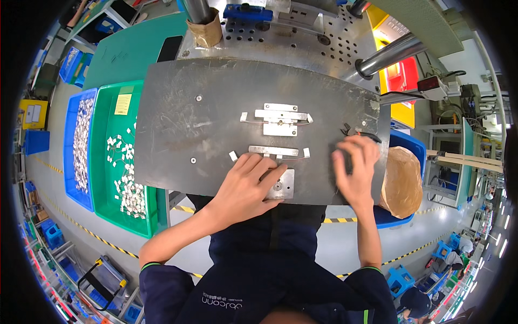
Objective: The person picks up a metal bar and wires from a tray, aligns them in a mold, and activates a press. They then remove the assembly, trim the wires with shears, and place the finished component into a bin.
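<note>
On the dark work plate (172, 129), my left hand (245, 181) rests with curved, spread fingers over the near metal fixture (287, 183). Its fingertips reach a thin wire lead with white end pieces (306, 153), which lies along a metal bar (273, 150). Farther up the plate, a second metal fixture (279, 128) carries another wire lead with a white tab (244, 116). My right hand (357, 167) is at the right side, thumb apart from the bent fingers. Just beyond its fingertips lie small dark pieces (346, 129) and a black-handled tool (370, 136), partly hidden.
To the left, a green bin (152, 208) holds loose white-ended leads, beside a blue bin (70, 178) full of small parts. A blue bin lined with brown paper (402, 181) stands at the right. Metal posts (391, 55) and a perforated steel bed (243, 46) border the far side.
</note>
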Demonstrator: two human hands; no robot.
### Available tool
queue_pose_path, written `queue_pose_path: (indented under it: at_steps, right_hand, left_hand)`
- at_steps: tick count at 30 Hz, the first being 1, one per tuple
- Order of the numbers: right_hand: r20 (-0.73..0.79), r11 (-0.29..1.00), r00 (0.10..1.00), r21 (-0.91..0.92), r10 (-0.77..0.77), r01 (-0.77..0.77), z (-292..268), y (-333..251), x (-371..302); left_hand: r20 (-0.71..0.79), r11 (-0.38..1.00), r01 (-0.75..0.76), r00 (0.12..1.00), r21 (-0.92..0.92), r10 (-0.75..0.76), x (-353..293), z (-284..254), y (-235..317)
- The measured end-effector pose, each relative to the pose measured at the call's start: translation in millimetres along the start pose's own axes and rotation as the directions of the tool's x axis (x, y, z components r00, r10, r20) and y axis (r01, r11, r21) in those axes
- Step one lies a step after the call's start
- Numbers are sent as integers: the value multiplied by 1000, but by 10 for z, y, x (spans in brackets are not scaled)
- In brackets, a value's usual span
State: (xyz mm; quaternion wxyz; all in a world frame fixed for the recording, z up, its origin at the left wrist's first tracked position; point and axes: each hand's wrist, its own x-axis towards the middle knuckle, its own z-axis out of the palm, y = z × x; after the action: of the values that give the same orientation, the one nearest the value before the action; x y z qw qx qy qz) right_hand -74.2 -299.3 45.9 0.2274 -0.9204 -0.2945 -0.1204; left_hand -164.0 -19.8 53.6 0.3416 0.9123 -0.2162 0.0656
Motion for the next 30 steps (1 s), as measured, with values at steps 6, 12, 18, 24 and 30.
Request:
queue_pose_path:
  at_steps: [6, 12, 18, 24, 30]
  right_hand:
    - [327, 895, 881, 397, -342, 201, 116, -536, -31]
    - [145, 831, 902, 469, -407, 300, 97, -443, 222]
    - [112, 864, 936, 433, -335, 257, 135, -235, 978]
    - [147, 816, 941, 551, -304, 177, 348, -143, 1024]
    - [137, 863, 939, 452, -317, 225, 357, -162, 991]
  left_hand:
    - [-35, 996, 51, 998, -77, -54, -167, -14, -43]
    - [-162, 972, -44, 987, -230, 6, 14, -189, -164]
    - [-242, 971, -82, 970, -225, 26, 673, -416, -626]
    - [-164, 975, -48, 986, -218, 11, 694, -309, -856]
    - [-147, 978, -90, 987, -188, 63, 685, -237, -855]
